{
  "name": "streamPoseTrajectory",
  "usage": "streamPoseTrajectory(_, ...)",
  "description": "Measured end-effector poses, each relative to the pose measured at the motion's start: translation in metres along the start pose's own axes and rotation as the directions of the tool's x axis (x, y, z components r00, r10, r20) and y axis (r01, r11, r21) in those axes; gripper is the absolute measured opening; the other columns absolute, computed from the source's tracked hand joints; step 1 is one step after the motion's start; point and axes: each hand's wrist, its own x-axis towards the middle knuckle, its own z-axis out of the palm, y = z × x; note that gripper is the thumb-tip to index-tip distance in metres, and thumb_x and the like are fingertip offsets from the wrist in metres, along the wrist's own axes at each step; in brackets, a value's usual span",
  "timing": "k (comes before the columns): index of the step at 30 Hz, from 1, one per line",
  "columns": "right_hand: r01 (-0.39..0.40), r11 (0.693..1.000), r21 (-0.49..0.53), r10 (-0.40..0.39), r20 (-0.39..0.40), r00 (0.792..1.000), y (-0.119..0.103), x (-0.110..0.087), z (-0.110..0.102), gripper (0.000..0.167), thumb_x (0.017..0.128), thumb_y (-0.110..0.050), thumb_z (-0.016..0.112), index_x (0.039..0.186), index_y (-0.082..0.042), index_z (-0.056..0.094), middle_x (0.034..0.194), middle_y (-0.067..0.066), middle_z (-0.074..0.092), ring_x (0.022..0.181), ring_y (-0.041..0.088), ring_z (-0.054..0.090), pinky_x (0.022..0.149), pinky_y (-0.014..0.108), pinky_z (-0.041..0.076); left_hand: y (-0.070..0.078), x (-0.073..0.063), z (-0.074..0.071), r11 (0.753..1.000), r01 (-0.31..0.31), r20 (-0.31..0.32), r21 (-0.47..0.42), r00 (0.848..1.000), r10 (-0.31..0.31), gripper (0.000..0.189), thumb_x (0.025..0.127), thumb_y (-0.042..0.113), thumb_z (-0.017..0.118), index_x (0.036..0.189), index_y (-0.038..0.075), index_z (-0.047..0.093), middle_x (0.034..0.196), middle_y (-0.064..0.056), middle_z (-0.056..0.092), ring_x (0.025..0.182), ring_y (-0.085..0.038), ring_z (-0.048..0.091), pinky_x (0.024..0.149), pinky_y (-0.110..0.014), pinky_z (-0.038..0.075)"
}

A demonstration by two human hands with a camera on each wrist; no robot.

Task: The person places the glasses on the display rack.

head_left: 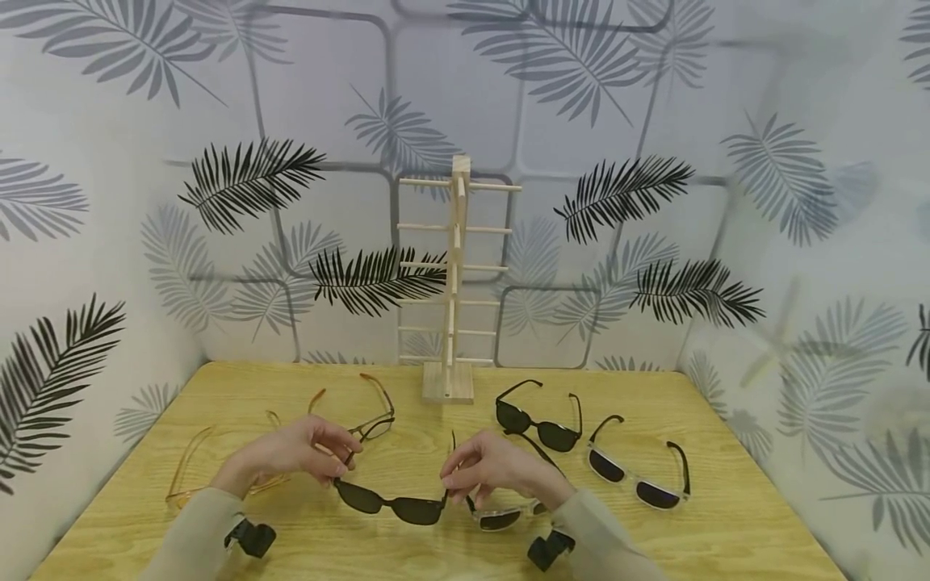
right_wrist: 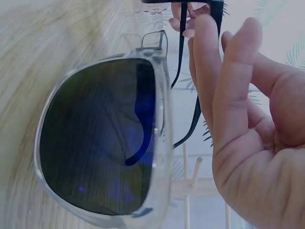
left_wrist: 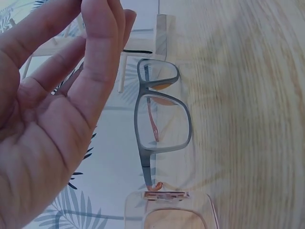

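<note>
Your left hand and right hand each pinch one end of the black sunglasses, held just above the wooden table at its front middle. You appear mid-lift; next likely calls for level carrying to the bare wooden rack. Glossy plastic frames, dark lenses, thin dowel rungs.
</note>
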Motion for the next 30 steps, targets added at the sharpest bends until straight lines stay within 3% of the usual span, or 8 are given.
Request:
streamPoseTrajectory(5,0.015,1.000,0.016,-0.014,-0.063,0.998,0.000,-0.002,-0.001,0.027,0.089,-0.014,0.073,0.110,0.003,0.071,0.085,0.016,0.075,0.079,0.032,0.073,0.060,0.034,0.061,0.003,0.000,0.000,0.999,-0.003,0.002,-0.042,1.000,0.003,0.045,0.091,0.011,0.070,0.128,-0.010,0.057,0.112,-0.023,0.067,0.097,-0.030,0.068,0.074,-0.037,0.061)
streamPoseTrajectory(10,0.037,0.999,0.040,-0.030,-0.159,0.987,0.002,-0.005,-0.003,0.029,0.088,-0.016,0.075,0.111,0.001,0.070,0.085,0.013,0.074,0.079,0.030,0.073,0.066,0.041,0.061,0.004,0.006,0.002,0.996,-0.027,-0.040,-0.086,0.999,0.024,0.041,0.091,0.011,0.069,0.128,-0.004,0.059,0.113,-0.025,0.065,0.093,-0.024,0.068,0.077,-0.038,0.060)
streamPoseTrajectory(15,0.065,0.993,0.101,-0.039,-0.241,0.970,0.003,-0.006,-0.006,0.032,0.087,-0.013,0.075,0.114,0.001,0.068,0.089,0.008,0.073,0.080,0.026,0.072,0.071,0.043,0.061,0.006,0.013,0.004,0.995,-0.046,-0.110,-0.089,0.993,0.036,0.044,0.090,0.010,0.070,0.130,-0.005,0.057,0.109,-0.019,0.064,0.090,-0.019,0.067,0.077,-0.037,0.060)
streamPoseTrajectory(21,0.102,0.983,0.153,-0.052,-0.299,0.953,0.006,-0.004,-0.010,0.035,0.087,-0.009,0.074,0.118,0.002,0.066,0.094,0.009,0.070,0.080,0.023,0.072,0.081,0.047,0.059,0.011,0.016,0.009,0.994,0.001,-0.209,-0.110,0.978,-0.024,0.048,0.090,0.017,0.073,0.131,-0.002,0.057,0.116,-0.024,0.058,0.091,-0.023,0.067,0.083,-0.044,0.059)
streamPoseTrajectory(30,0.126,0.980,0.156,-0.063,-0.356,0.932,0.002,-0.009,-0.017,0.042,0.089,-0.011,0.073,0.127,0.002,0.063,0.102,0.009,0.068,0.081,0.016,0.069,0.086,0.043,0.059,0.016,0.027,0.016,0.992,-0.021,-0.300,-0.127,0.954,-0.018,0.051,0.088,0.019,0.075,0.131,-0.002,0.056,0.120,-0.028,0.057,0.088,-0.023,0.068,0.086,-0.051,0.057)
